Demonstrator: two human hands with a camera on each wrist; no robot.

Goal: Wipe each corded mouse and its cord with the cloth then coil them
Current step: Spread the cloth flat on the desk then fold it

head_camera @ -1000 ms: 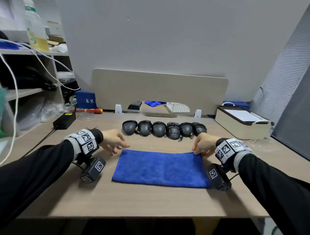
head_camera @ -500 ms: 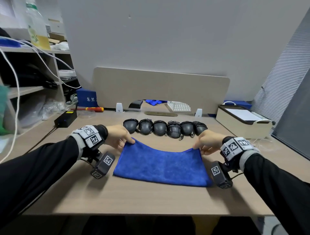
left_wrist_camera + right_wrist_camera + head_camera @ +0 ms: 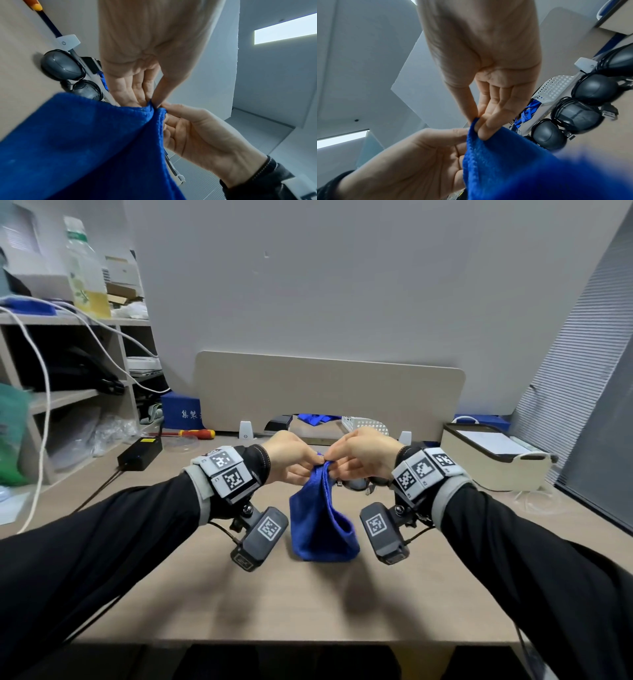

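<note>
A blue cloth (image 3: 320, 522) hangs folded in half above the desk, its lower fold resting on the wood. My left hand (image 3: 294, 457) and right hand (image 3: 356, 455) meet above it, and each pinches a top corner between thumb and fingers. The left wrist view shows the left thumb and fingers nipping the cloth (image 3: 96, 148) edge, with the other hand against it. Behind my hands lies a row of dark grey corded mice (image 3: 594, 86), cords wrapped round them. In the head view most mice (image 3: 358, 483) are hidden by my hands.
A cream box (image 3: 493, 455) stands at the right rear. At the left rear of the desk lie a black power brick (image 3: 140, 453) and a red-and-yellow screwdriver (image 3: 197, 434). A beige divider panel (image 3: 329, 395) closes the back. Shelves (image 3: 65, 361) with cables stand on the left.
The cloth lay flat, each hand at a far corner. Both hands lifted those corners and brought them together at the middle, so the cloth now hangs folded.
</note>
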